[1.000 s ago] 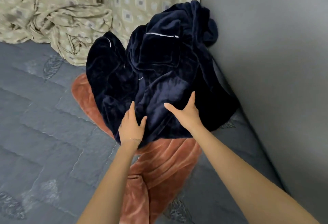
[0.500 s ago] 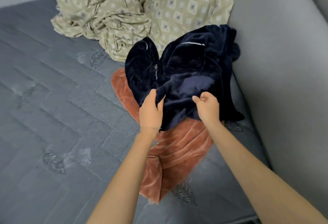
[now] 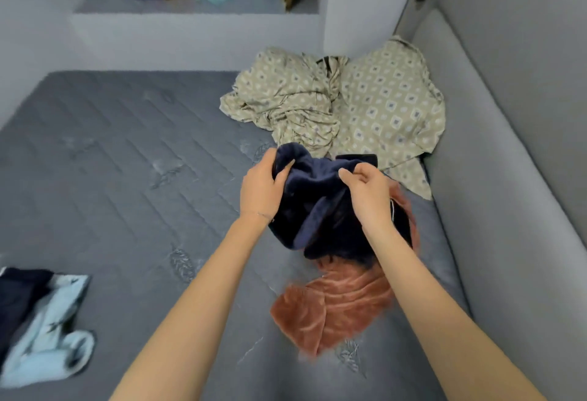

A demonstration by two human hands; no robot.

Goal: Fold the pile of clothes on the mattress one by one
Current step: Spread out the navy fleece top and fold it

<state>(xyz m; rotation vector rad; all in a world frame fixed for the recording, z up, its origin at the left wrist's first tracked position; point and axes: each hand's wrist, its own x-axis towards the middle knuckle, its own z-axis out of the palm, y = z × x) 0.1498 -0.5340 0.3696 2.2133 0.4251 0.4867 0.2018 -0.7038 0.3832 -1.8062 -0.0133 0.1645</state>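
Note:
A dark navy velvet garment (image 3: pixel 320 206) hangs bunched between both my hands above the grey quilted mattress (image 3: pixel 127 178). My left hand (image 3: pixel 260 191) grips its upper left edge, and my right hand (image 3: pixel 368 197) pinches its upper right edge. Under it lies a rust-orange velvet garment (image 3: pixel 333 308), spread flat on the mattress. Behind them, in the far right corner, sits a crumpled beige garment (image 3: pixel 349 108) with a diamond print.
A padded grey wall (image 3: pixel 514 178) runs along the mattress's right side. Light blue and dark clothes (image 3: pixel 41 327) lie at the near left edge. A raised ledge (image 3: pixel 197 3) at the back holds purple and teal fabric. A white pillar (image 3: pixel 365 3) stands behind the beige garment.
Both hands went from lying flat on the navy garment to gripping it, then lifted it off the orange garment. My view has pulled back and up, showing more of the room.

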